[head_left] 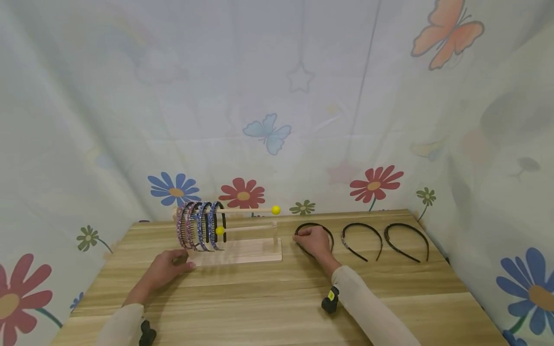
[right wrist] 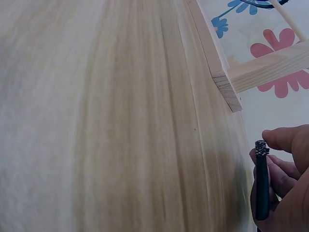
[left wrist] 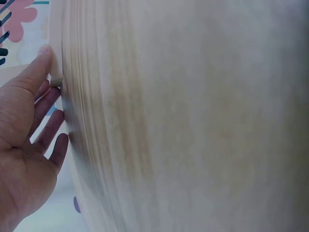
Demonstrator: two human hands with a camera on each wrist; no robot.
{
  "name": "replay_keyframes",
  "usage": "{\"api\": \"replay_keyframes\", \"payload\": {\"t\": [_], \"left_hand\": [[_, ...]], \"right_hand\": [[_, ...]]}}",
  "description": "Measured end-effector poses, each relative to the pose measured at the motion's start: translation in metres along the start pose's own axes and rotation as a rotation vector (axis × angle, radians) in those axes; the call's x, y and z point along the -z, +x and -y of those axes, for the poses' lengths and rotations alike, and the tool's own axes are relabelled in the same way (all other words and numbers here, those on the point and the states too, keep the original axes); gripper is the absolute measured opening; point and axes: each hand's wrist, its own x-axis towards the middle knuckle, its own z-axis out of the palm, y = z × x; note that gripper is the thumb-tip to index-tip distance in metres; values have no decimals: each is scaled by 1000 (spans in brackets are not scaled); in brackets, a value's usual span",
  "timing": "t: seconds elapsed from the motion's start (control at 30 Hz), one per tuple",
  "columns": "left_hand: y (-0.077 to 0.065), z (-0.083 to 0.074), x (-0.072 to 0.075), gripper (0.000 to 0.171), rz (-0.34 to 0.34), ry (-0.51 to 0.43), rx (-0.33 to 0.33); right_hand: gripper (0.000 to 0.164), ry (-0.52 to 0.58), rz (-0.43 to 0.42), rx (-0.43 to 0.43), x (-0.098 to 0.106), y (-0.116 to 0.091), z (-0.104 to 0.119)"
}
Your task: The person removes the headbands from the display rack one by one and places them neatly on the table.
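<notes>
A black headband (right wrist: 262, 188) is pinched by the right hand (head_left: 315, 241), at three o'clock from the wooden rack (head_left: 255, 253), whose seven o'clock corner is touched by the left hand (head_left: 166, 269), fingers loosely extended; through too slack a pinch, the headband could be dropped

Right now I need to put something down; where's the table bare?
Widest: the tabletop between left sleeve and right sleeve, in front of the rack. Another: right of the right sleeve, in front of loose headbands. Crowded: the rack's left end, packed with sparkly headbands.
</notes>
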Motion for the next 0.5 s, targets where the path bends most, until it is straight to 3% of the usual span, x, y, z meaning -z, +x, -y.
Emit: {"api": "replay_keyframes", "payload": {"t": [0.3, 0.5], "left_hand": [[1, -1, 0, 60, -1, -3, -3], [0, -1, 0, 59, 1, 7, 0]], "right_hand": [[13, -25, -15, 70, 1, -3, -2], [14, -7, 11, 36, 8, -3, -2]]}}
